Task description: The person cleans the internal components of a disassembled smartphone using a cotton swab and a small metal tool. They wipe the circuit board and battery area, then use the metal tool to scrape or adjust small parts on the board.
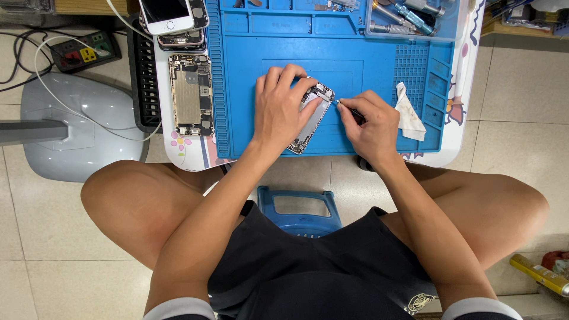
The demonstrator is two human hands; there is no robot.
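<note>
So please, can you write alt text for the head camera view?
A left hand holds an opened phone on a blue mat, while the right hand touches a thin tool to its top edge. Another opened phone lies to the left.

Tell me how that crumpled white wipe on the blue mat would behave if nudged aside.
The white wipe looks creased and thin, so probably floppy and very light. It would likely slide or fold over on the blue mat rather than roll. Lying apart from the right hand, it seems free.
</note>
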